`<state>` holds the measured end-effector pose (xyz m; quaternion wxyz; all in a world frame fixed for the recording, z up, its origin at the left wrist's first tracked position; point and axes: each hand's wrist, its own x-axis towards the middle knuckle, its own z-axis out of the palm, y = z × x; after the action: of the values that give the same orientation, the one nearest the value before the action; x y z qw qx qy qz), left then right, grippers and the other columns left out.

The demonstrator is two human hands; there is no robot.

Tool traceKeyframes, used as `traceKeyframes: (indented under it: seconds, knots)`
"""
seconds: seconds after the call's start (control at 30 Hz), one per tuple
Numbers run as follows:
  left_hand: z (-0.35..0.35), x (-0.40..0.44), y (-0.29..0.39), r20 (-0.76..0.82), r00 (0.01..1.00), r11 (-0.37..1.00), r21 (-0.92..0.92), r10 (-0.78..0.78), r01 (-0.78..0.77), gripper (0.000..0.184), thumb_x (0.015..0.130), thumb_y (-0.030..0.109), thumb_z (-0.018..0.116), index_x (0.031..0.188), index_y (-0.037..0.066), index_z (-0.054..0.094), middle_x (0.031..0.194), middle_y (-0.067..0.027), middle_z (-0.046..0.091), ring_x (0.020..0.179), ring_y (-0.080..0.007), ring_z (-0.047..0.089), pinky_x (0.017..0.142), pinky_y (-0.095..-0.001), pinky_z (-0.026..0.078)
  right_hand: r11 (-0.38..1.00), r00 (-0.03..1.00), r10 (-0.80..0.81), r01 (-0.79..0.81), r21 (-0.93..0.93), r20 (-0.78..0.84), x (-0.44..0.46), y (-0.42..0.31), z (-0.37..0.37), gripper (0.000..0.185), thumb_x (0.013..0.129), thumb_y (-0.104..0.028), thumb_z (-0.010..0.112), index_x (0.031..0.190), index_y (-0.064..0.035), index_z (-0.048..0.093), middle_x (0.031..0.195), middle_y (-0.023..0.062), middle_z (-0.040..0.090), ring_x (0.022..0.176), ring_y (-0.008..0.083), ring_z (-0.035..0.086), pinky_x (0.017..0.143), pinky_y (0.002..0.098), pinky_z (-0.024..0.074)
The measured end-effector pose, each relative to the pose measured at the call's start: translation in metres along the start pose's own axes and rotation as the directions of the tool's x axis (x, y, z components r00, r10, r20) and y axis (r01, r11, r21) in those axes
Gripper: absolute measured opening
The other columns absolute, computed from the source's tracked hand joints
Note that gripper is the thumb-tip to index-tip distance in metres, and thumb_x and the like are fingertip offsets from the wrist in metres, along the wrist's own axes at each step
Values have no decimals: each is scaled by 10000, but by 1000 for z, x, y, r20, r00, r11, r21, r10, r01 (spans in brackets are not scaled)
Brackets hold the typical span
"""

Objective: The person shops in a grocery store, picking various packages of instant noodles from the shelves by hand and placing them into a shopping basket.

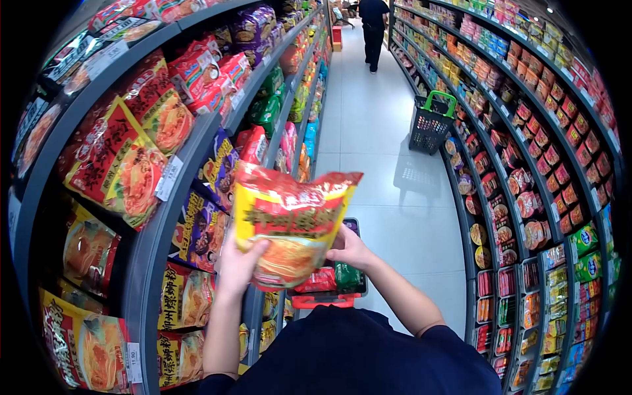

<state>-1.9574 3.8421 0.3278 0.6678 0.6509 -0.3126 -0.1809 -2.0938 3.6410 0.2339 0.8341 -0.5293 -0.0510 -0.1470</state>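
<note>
Dark shirt (368, 355) foremost, both half-curled hands (238, 263) grip a noodle bag (293, 227) above a container (322, 301) of red and green packets (317, 281).

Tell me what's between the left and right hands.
A bag, held between the left hand and the right hand, in the head view.

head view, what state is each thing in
Noodle bag, looks sealed, held top end up
Left hand, gripping the bag
Right hand, gripping its other side
Red-edged basket, partly hidden, holds packets
Green-handled basket, on floor, handle raised
Left shelf, stocked
</note>
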Motion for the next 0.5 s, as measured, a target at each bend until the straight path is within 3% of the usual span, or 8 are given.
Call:
traceKeyframes:
  seconds: [0.07,0.13,0.2,0.27,0.3,0.43,0.47,0.5]
  knots:
    - [18,3,-54,83,987,979,-137,-140,151,442,836,63,684,1226,15,483,1074,-53,617,950,-116,586,848,-279,482,987,957,108,-135,-86,-270,-24,21,-25,688,787,-244,769,1311,-24,381,1200,80,578,1064,172,569,928,333,468]
    - [37,3,-88,157,967,977,-44,-200,209,464,837,99,696,1239,16,478,1071,-52,622,952,-122,592,849,-280,481,975,879,77,-165,-149,-470,-43,37,-43,473,808,-204,747,1173,-18,510,1105,63,619,941,126,602,789,293,515]
    - [51,2,-123,246,914,947,106,-321,304,524,882,168,660,1308,2,404,1191,-102,577,1071,-158,566,917,-304,457,971,777,123,-222,-86,-618,-63,43,-53,434,809,-184,743,1149,-15,533,1061,68,637,914,129,612,773,293,518]
    - [61,-2,-206,257,943,973,-37,-209,226,567,927,165,595,1380,-12,305,1314,-160,493,1193,-201,502,996,-323,412,943,653,147,-320,-95,-743,-82,48,-71,420,812,-168,733,1148,-3,543,1055,78,640,923,143,611,813,307,504]
    - [61,-6,-221,276,903,935,-34,-330,352,584,956,152,537,1419,-22,225,1384,-200,417,1265,-242,445,1043,-336,373,924,583,157,-373,-90,-797,-92,53,-83,414,813,-161,728,1148,4,548,1052,82,641,927,150,610,833,314,496]
    - [53,-51,-307,284,833,868,309,-474,389,397,962,235,524,1273,-9,485,1225,-174,583,1155,-225,560,964,-311,438,806,452,-8,-525,-273,-892,-137,81,-155,417,803,-201,732,1122,18,575,1018,95,658,879,153,617,799,312,503]
    - [55,-60,-307,283,849,808,536,-445,245,373,956,288,516,1201,9,555,1160,-181,612,1109,-263,585,934,-326,448,765,438,-57,-558,-321,-897,-147,87,-172,419,799,-215,737,1112,19,586,1012,97,661,876,154,616,797,313,501]
    - [55,-73,-325,290,843,803,544,-453,244,383,957,328,491,1181,29,573,1147,-174,614,1084,-281,589,914,-341,456,749,436,-59,-576,-328,-898,-154,92,-188,415,794,-222,741,1103,15,597,1011,97,663,878,155,615,797,315,500]
